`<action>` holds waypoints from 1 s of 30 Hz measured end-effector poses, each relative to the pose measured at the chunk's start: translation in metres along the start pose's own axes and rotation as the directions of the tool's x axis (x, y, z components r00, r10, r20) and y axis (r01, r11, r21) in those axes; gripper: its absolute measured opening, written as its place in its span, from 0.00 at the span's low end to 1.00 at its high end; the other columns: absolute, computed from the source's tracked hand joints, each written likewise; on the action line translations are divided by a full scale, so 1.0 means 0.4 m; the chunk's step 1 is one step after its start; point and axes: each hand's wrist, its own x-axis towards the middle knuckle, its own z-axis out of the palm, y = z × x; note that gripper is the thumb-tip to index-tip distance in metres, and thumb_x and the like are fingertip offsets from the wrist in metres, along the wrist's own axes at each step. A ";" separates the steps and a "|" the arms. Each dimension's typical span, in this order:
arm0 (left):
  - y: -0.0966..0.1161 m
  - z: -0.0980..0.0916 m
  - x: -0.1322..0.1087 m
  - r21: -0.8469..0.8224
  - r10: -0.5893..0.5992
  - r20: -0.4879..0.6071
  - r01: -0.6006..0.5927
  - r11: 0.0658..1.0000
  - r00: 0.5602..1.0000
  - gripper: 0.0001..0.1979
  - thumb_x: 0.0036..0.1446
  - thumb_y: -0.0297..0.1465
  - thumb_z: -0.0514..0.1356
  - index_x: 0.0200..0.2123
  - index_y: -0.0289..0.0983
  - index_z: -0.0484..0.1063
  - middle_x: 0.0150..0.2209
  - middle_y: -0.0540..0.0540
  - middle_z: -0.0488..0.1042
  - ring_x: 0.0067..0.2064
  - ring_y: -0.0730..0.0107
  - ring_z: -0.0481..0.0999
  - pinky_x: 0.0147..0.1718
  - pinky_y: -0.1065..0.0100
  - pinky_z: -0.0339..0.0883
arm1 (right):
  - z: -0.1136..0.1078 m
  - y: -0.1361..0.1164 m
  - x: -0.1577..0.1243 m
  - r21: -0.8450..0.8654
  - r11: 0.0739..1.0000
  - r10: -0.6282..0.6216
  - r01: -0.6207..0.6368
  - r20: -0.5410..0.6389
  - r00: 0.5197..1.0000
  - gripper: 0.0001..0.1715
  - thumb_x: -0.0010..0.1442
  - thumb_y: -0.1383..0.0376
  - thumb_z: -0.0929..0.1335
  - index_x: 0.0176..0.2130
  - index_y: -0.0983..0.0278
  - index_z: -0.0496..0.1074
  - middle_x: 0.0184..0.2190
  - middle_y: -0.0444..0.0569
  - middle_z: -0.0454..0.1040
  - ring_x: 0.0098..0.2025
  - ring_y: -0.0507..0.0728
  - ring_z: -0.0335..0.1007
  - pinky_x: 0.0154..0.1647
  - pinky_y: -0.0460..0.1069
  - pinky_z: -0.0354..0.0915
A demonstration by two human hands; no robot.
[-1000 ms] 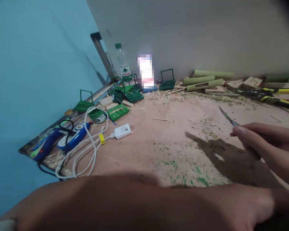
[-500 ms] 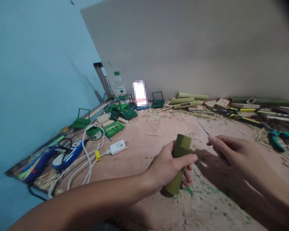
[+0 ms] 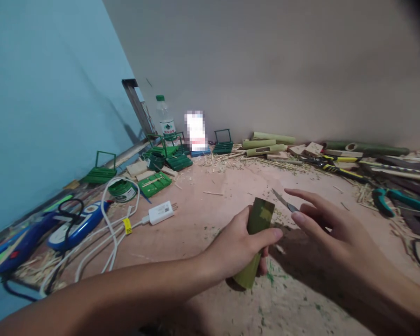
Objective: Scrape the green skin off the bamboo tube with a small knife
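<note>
Gripping a green bamboo tube point(image 3: 261, 219): left hand point(image 3: 240, 242), fingers wrapped round the middle, thumb across; tube tilted, pale patch at upper end, over the desk point(image 3: 185, 238) towards its near edge. Contact of tube's lower end with desk: cannot tell.

Right hand point(image 3: 329, 224): slim knife point(image 3: 283, 199) pinched at the handle, index finger raised; blade just beside the tube's upper end, apart from it.

Changed within the last second: tube come into view in the left hand; blade nearer to it. Bearing on the work, as judged: tool and workpiece both in hand and close together, blade not touching.

Far edge of desk: bamboo lengths point(image 3: 266, 150), plastic bottle point(image 3: 167, 123), bright pixelated panel point(image 3: 196, 130).

Right edge: teal-handled tool point(image 3: 408, 200).

Towards left edge: white charger point(image 3: 161, 213), blue-and-white device point(image 3: 79, 226).

Near the hands: green shavings point(image 3: 269, 275), scattered.
</note>
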 end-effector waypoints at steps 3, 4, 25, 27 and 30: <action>0.006 0.001 -0.006 0.058 0.045 0.017 -0.046 0.997 0.999 0.20 0.62 0.42 0.67 0.47 0.40 0.63 0.26 0.56 0.69 0.20 0.76 0.69 0.18 0.74 0.66 | -0.002 0.000 -0.005 0.009 0.998 -0.065 0.065 0.045 0.997 0.29 0.73 0.50 0.65 0.66 0.60 0.67 0.25 0.41 0.69 0.24 0.53 0.62 0.25 0.47 0.59; 0.009 0.001 -0.008 0.069 0.052 0.019 -0.053 0.996 0.998 0.20 0.62 0.43 0.68 0.48 0.40 0.64 0.27 0.56 0.69 0.20 0.76 0.70 0.19 0.75 0.66 | -0.002 -0.002 -0.007 0.009 0.997 -0.081 0.081 0.053 0.995 0.29 0.73 0.50 0.65 0.66 0.60 0.67 0.24 0.40 0.67 0.23 0.53 0.61 0.25 0.47 0.59; 0.020 0.010 -0.027 0.164 -0.004 -0.012 0.005 0.987 1.000 0.22 0.63 0.37 0.65 0.57 0.42 0.64 0.35 0.52 0.73 0.25 0.73 0.72 0.25 0.69 0.70 | 0.003 -0.014 -0.015 0.077 0.991 -0.122 0.108 0.191 0.974 0.28 0.74 0.56 0.66 0.68 0.61 0.62 0.23 0.37 0.62 0.23 0.51 0.58 0.24 0.46 0.53; 0.021 0.012 -0.028 0.172 -0.009 -0.015 0.012 0.985 1.000 0.23 0.63 0.36 0.65 0.58 0.41 0.64 0.36 0.50 0.74 0.26 0.72 0.73 0.28 0.69 0.70 | 0.002 -0.018 -0.016 0.071 0.992 -0.117 0.104 0.218 0.969 0.28 0.74 0.55 0.65 0.68 0.61 0.62 0.23 0.37 0.63 0.23 0.51 0.58 0.24 0.47 0.53; 0.021 0.013 -0.030 0.186 0.028 -0.033 -0.022 0.982 0.999 0.24 0.62 0.35 0.67 0.58 0.40 0.66 0.40 0.46 0.76 0.31 0.70 0.74 0.32 0.69 0.70 | 0.000 -0.020 -0.019 0.039 0.990 -0.137 0.132 0.221 0.965 0.28 0.74 0.55 0.65 0.67 0.61 0.63 0.23 0.37 0.64 0.23 0.51 0.59 0.24 0.47 0.53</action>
